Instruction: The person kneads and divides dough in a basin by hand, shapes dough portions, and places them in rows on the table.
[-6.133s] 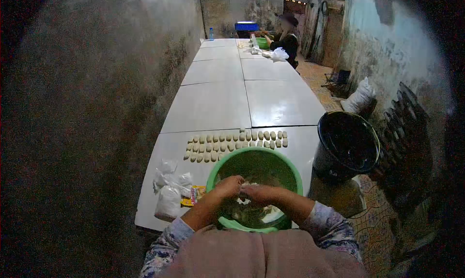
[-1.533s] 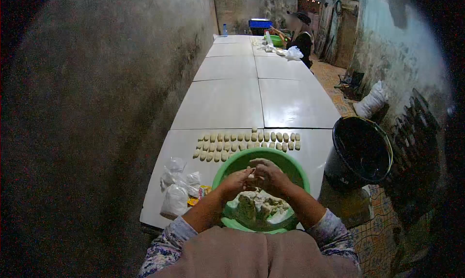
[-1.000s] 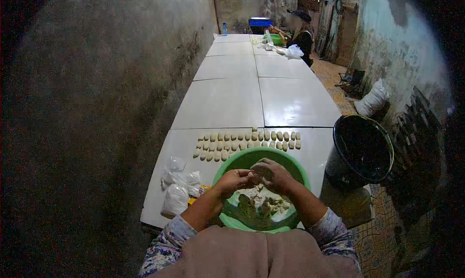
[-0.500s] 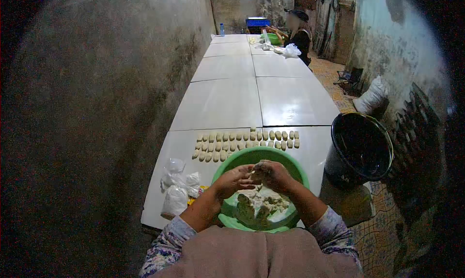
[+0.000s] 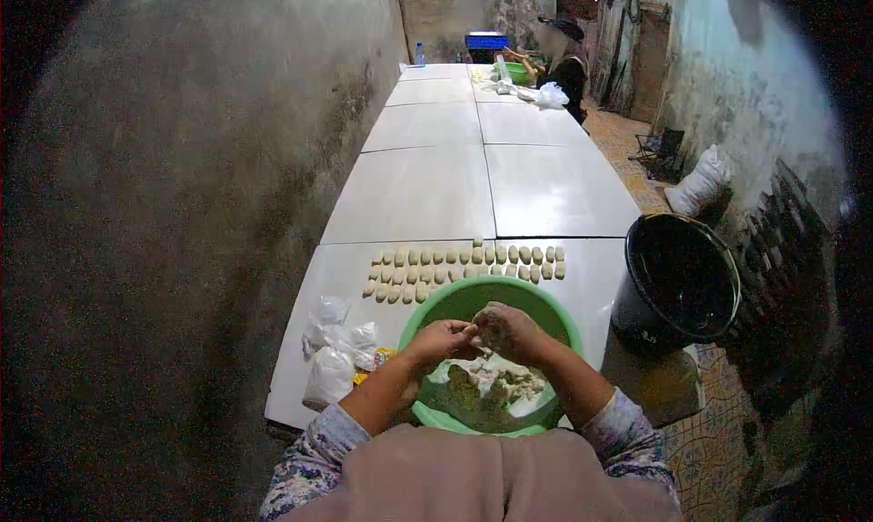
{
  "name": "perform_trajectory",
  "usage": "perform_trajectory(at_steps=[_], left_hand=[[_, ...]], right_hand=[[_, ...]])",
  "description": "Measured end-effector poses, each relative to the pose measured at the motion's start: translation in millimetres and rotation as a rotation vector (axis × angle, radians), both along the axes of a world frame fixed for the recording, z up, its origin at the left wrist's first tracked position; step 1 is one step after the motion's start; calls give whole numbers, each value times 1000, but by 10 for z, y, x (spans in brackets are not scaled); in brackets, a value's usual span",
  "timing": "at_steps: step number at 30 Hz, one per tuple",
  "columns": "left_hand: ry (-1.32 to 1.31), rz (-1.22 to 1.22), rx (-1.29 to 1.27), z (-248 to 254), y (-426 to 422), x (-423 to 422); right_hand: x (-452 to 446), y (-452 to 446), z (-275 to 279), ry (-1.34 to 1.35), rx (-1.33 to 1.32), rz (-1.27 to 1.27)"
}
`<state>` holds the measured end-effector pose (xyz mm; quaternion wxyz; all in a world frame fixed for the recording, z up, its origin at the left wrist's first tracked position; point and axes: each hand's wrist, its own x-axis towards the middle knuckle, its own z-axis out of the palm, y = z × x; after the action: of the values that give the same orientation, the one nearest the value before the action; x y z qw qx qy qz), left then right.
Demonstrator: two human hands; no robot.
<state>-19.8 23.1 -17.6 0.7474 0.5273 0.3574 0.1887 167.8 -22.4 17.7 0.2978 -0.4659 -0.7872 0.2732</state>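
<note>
Over a green basin (image 5: 559, 315), my two hands meet with their fingertips touching. My left hand (image 5: 441, 342) is pinched closed against my right hand (image 5: 511, 331), which is curled and dusted pale. Between them a small bit of dough shows, mostly hidden by the fingers. In the basin below lie a lump of dough (image 5: 463, 387) and loose white flour with crumbly dough (image 5: 516, 387). Just beyond the basin, several small oval dough pieces (image 5: 412, 275) lie in rows on the white table (image 5: 418, 190).
Bags of white powder (image 5: 329, 376) and a yellow packet (image 5: 362, 376) lie left of the basin. A large black bucket (image 5: 680, 276) stands at the right. At the table's far end, a person (image 5: 566, 72) works by another green basin (image 5: 516, 73). A wall (image 5: 227, 176) runs along the left.
My left hand's fingers have drawn together into a pinch and lowered slightly against my right hand. The far person's arm has shifted a little.
</note>
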Motion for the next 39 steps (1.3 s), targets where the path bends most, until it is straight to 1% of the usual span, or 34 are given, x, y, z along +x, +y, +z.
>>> perform_trajectory(at_steps=[2,4,6,7,8,9,10,12,14,16,17,18,19,20,21,22,23,24,25,27,28,30,31,33,34,35,36,37,38,39], left_hand=[[-35,-32,-150,-15,36,-9],[-74,-57,-169,-16,9,2],[-66,-163,41,10,-42,42],[12,-192,99,48,-44,23],[13,-192,101,83,-66,25],[76,-170,151,123,-94,30],[139,-148,200,142,-112,38],[138,-99,202,-122,-13,29],[20,-134,76,-254,70,-6],[36,-173,121,-231,48,-25],[40,-181,159,-224,47,-17],[44,-191,194,-169,24,2],[98,-157,182,-39,-53,39],[97,-161,179,24,-72,47],[190,-168,220,68,-81,52],[286,-173,263,82,-86,47],[161,-170,329,-5,-73,31],[163,-169,329,-59,-66,25],[191,-128,419,-107,-58,32],[215,-56,594,-140,-37,80],[214,-57,596,-133,-42,88],[195,4,422,-125,-68,89],[195,4,420,-192,-39,93],[339,16,524,-373,55,112],[339,15,524,-437,80,108],[349,-1,599,-499,103,101],[359,-17,675,-430,84,103],[428,-1,566,-322,34,117],[427,-2,568,-298,19,115],[418,0,609,-287,6,110]], right_hand=[[40,90,-167,-54,-30,-25],[27,38,-33,-64,12,-26],[4,-23,96,-199,-36,-102],[10,-25,56,-198,-36,-103],[24,-21,-27,-221,31,-58],[35,-5,-83,-245,97,-13],[51,22,-121,-245,98,-13],[66,64,-163,-146,-7,44],[0,-5,-49,-111,17,22],[-55,-36,67,-330,-99,-54],[-34,18,-57,-364,-14,-38],[-13,42,-81,-364,-14,-39],[8,53,-98,-358,14,-30],[30,57,-129,-353,41,-21],[47,46,-168,-203,170,-4],[59,38,-193,-203,167,-5],[64,38,-205,-236,176,-4],[40,27,-145,-268,185,-3],[-11,-16,-15,-333,64,-35],[-16,-44,30,-309,79,-31],[-16,-50,37,-284,91,-28],[-36,-23,19,-298,79,-37],[-48,-11,0,-310,65,-45],[-48,18,-9,-361,62,-32],[-46,35,-19,-412,66,-21],[-36,57,-61,-432,-26,-41],[-17,48,-74,-432,-25,-42],[7,31,-87,-311,39,25],[35,25,-94,-189,104,91],[57,50,-101,-114,24,154]])
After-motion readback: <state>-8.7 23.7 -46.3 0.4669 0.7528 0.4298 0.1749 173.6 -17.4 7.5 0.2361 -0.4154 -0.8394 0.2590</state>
